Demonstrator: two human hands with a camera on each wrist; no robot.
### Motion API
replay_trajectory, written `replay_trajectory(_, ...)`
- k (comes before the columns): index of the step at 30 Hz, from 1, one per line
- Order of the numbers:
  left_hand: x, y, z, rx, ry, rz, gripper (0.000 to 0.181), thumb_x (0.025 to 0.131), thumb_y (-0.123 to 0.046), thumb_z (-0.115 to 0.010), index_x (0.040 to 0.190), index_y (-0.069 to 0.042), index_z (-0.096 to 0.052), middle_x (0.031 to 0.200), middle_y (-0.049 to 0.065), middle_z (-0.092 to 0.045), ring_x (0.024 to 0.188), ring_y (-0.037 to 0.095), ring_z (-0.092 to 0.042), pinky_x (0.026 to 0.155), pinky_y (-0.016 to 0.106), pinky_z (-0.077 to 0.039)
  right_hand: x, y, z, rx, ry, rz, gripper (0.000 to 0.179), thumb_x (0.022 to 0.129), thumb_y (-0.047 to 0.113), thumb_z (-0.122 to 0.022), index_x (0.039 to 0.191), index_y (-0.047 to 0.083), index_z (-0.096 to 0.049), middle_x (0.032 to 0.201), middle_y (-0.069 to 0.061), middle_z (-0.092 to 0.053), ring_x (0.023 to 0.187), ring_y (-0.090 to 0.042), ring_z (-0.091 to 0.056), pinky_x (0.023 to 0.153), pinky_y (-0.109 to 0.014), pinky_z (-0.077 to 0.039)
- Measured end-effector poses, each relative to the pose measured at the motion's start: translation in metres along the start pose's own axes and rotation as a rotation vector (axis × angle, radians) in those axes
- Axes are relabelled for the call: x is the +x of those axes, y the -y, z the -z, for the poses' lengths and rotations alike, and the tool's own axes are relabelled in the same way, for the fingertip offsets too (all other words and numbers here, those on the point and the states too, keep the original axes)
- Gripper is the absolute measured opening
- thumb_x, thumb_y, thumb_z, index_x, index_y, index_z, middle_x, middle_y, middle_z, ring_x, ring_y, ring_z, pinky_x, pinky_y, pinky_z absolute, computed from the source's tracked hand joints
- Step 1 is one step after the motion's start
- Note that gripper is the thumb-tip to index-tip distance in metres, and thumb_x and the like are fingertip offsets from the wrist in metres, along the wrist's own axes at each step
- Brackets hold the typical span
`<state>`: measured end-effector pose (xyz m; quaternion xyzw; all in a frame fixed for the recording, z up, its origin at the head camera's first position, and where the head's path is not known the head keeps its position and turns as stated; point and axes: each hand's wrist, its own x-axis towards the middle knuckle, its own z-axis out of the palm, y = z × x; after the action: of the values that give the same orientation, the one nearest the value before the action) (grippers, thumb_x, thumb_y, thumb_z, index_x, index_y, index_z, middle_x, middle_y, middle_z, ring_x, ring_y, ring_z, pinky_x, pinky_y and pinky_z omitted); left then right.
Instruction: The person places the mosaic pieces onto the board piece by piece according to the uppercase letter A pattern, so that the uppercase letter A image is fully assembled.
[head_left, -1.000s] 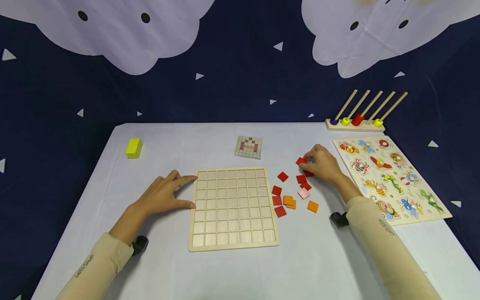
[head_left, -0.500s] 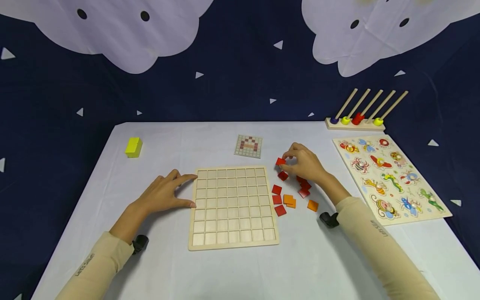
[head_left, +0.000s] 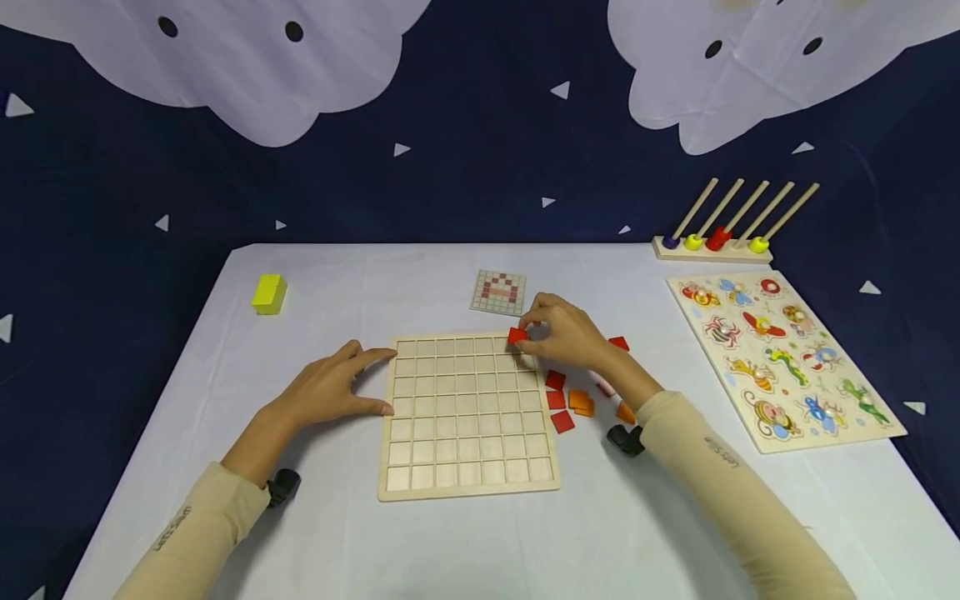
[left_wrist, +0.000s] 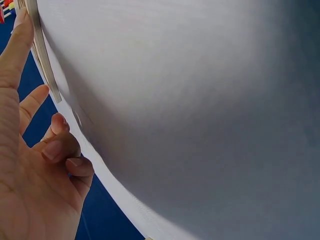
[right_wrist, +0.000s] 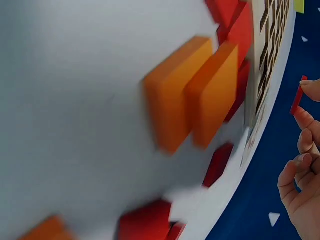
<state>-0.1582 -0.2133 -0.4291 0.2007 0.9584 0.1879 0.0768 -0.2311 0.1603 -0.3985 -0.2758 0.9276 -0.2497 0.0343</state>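
A wooden grid board (head_left: 455, 408) with square cells lies in the middle of the table. My left hand (head_left: 330, 385) touches its left edge with thumb and index fingertip spread apart; in the left wrist view the board's edge (left_wrist: 46, 62) shows beside these fingers, other fingers bent. My right hand (head_left: 564, 335) pinches a red square tile (head_left: 517, 335) over the board's top right corner. The right wrist view shows that tile edge-on between thumb and finger. Loose red tiles (head_left: 562, 422) and orange tiles (head_left: 578, 399) lie right of the board; the right arm partly hides others.
Behind the board lies a small pattern card (head_left: 498, 292). At the far left stands a yellow block (head_left: 269, 294). On the right are an insect puzzle board (head_left: 780, 358) and a peg stand (head_left: 712, 250) with coloured beads.
My right hand has carried the red tile left, from the loose tiles to the board's top right corner. My left hand has stayed at the board's left edge.
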Motion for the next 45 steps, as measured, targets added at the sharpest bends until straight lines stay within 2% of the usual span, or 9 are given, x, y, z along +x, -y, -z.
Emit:
replay_trajectory(8, 0.000, 0.000, 0.000, -0.010, 0.006, 0.005, 0.092, 0.070, -0.066, -0.078, 0.146, -0.024, -0.049, 0.093, 0.001, -0.048, 0.063, 0.013, -0.037, 0.055, 0.029, -0.035, 0.015, 0.019, -0.013, 0.003, 0.037, 0.041, 0.027, 0.083, 0.025, -0.079, 0.102, 0.007, -0.076, 0.094, -0.004, -0.054, 0.086, -0.019, -0.052, 0.071, -0.033, -0.044)
replay_trajectory(16, 0.002, 0.001, -0.001, -0.015, 0.021, 0.016, 0.092, 0.071, -0.067, -0.078, 0.147, -0.025, -0.048, 0.093, 0.001, -0.049, 0.065, 0.014, -0.038, 0.056, 0.029, -0.035, 0.029, 0.032, -0.023, -0.057, 0.073, 0.109, 0.029, 0.084, 0.027, -0.079, 0.104, 0.007, -0.077, 0.093, -0.001, -0.056, 0.083, -0.015, -0.051, 0.071, -0.030, -0.046)
replay_trajectory(22, 0.002, 0.000, 0.000, -0.019, 0.025, 0.020, 0.091, 0.071, -0.066, -0.078, 0.147, -0.026, -0.047, 0.094, 0.001, -0.050, 0.065, 0.014, -0.039, 0.057, 0.029, -0.035, 0.036, 0.034, -0.027, -0.096, 0.091, 0.130, 0.031, 0.085, 0.027, -0.078, 0.107, 0.005, -0.076, 0.097, -0.002, -0.060, 0.084, -0.015, -0.052, 0.072, -0.031, -0.047)
replay_trajectory(37, 0.002, 0.000, -0.002, -0.040, 0.040, 0.034, 0.091, 0.070, -0.068, -0.077, 0.147, -0.029, -0.046, 0.094, 0.000, -0.051, 0.067, 0.014, -0.041, 0.059, 0.030, -0.035, 0.042, 0.036, -0.041, -0.173, 0.110, 0.173, 0.028, 0.088, 0.027, -0.076, 0.110, 0.009, -0.076, 0.096, -0.003, -0.058, 0.088, -0.016, -0.053, 0.073, -0.031, -0.048)
replay_trajectory(45, 0.001, 0.003, -0.002, -0.039, 0.041, 0.044, 0.092, 0.070, -0.068, -0.077, 0.147, -0.030, -0.045, 0.094, 0.000, -0.051, 0.067, 0.014, -0.041, 0.058, 0.030, -0.035, 0.043, 0.040, -0.046, -0.143, 0.093, 0.151, 0.020, 0.089, 0.028, -0.076, 0.101, 0.013, -0.077, 0.093, -0.001, -0.057, 0.084, -0.015, -0.051, 0.069, -0.030, -0.046)
